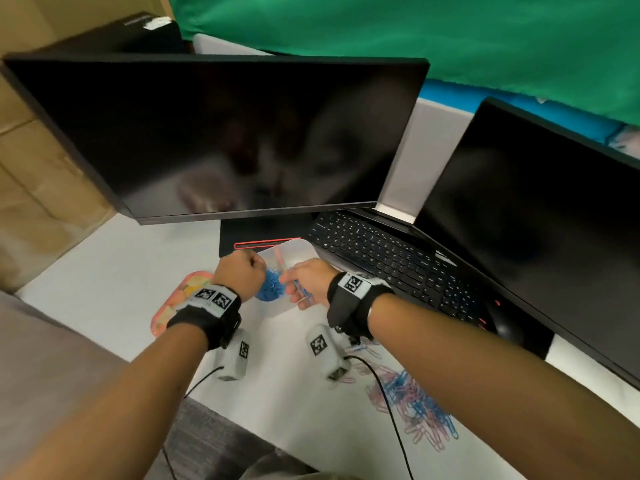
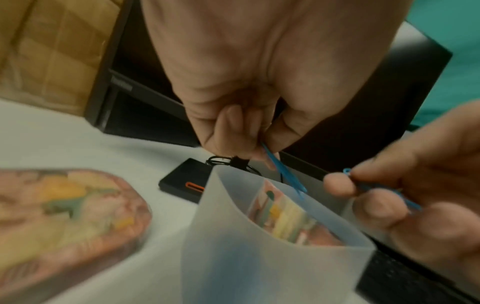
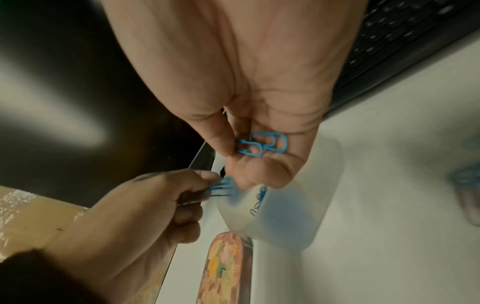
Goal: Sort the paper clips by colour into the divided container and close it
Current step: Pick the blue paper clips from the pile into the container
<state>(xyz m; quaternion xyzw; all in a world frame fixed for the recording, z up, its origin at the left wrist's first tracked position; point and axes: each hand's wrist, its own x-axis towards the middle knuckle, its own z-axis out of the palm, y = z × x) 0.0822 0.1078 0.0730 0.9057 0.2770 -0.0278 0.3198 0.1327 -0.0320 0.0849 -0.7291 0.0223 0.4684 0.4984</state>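
The translucent divided container (image 1: 294, 249) stands open in front of the monitor base, with a heap of blue clips (image 1: 269, 289) in its near compartment. Above it, my left hand (image 1: 254, 263) pinches several blue paper clips (image 3: 221, 187) between thumb and fingers. My right hand (image 1: 294, 289), close beside the left, pinches two blue paper clips (image 3: 262, 144) against its fingers. The patterned pink lid (image 1: 180, 303) lies flat to the left of the container. A mixed pile of blue and pink clips (image 1: 412, 400) lies on the table under my right forearm.
A large dark monitor (image 1: 225, 133) hangs over the back of the desk and a second one (image 1: 536, 220) stands at the right. A black keyboard (image 1: 381, 254) and mouse (image 1: 505, 323) lie right of the container. Cardboard boxes (image 1: 34, 168) stand at the left.
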